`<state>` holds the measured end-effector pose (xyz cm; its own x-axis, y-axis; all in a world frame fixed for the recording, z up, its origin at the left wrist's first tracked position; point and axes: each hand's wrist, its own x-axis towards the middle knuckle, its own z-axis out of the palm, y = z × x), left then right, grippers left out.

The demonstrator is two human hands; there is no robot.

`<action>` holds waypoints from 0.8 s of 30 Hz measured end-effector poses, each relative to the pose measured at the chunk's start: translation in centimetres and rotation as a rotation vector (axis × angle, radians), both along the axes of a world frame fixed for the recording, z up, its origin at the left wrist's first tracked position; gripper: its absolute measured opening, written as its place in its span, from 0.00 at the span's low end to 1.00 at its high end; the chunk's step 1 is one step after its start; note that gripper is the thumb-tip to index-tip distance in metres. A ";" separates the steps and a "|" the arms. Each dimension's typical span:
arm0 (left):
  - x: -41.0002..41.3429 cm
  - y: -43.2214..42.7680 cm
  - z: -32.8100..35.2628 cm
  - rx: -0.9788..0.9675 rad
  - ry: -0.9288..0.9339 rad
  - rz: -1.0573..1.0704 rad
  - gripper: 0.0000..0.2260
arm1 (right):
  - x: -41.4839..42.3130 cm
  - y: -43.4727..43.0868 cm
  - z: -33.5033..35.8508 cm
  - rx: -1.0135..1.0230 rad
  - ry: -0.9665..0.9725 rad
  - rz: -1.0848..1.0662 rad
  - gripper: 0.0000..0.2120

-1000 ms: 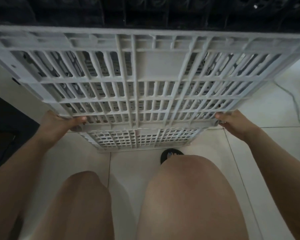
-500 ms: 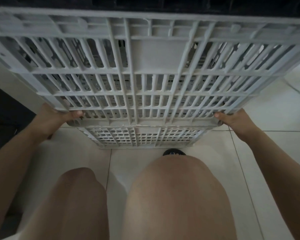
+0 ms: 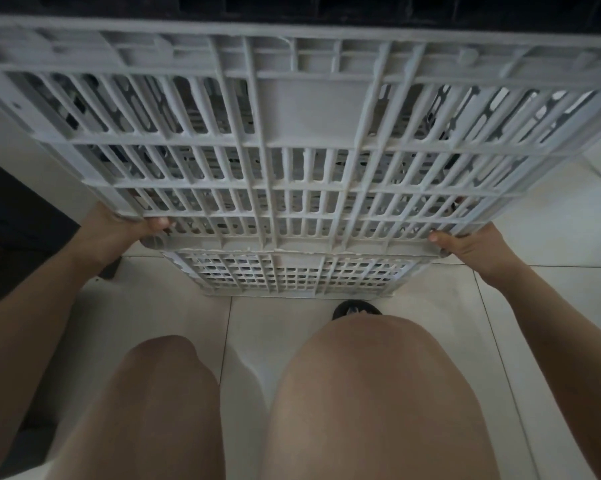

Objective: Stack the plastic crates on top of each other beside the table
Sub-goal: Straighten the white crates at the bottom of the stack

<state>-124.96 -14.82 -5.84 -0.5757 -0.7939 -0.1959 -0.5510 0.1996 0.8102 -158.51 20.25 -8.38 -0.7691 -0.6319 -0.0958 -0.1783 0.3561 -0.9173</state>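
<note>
A pale grey slatted plastic crate (image 3: 302, 140) fills the upper part of the view, held up off the floor with its near side wall facing the camera and its lower edge gripped at both corners. The left hand (image 3: 119, 230) is curled around the lower left corner, thumb on the outer face and fingers tucked under where they cannot be seen; the right hand (image 3: 472, 247) clasps the lower right corner the same way, thumb tip pressed on the rim. Directly beneath the held crate, a second grey crate (image 3: 292, 275) of the same lattice pattern sits on the white tiled floor (image 3: 552, 282), only its near wall showing below the raised one. The two look very close at the near edge; whether they touch cannot be told. The person's bare knees (image 3: 361, 393) are bent beneath the load, and the toe of a dark sandal (image 3: 356, 309) peeks out just in front of the lower crate. A dark mass, perhaps the table's side, lies at far left. The step in hand appears to be setting the upper crate onto the lower. The next move likely calls for squaring the four corners over the lower rim, lowering evenly, and freeing the fingers before they are pinched.
</note>
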 end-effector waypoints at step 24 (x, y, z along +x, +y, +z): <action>0.1 1.7 0.7 -0.054 -0.180 -0.032 0.12 | 0.3 0.1 -1.2 0.139 0.091 -0.025 0.38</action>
<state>-124.88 -13.08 -5.09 -0.5604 -0.7878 -0.2557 -0.6785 0.2597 0.6872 -158.24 20.33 -9.55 -0.7941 -0.5977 -0.1100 -0.2477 0.4836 -0.8395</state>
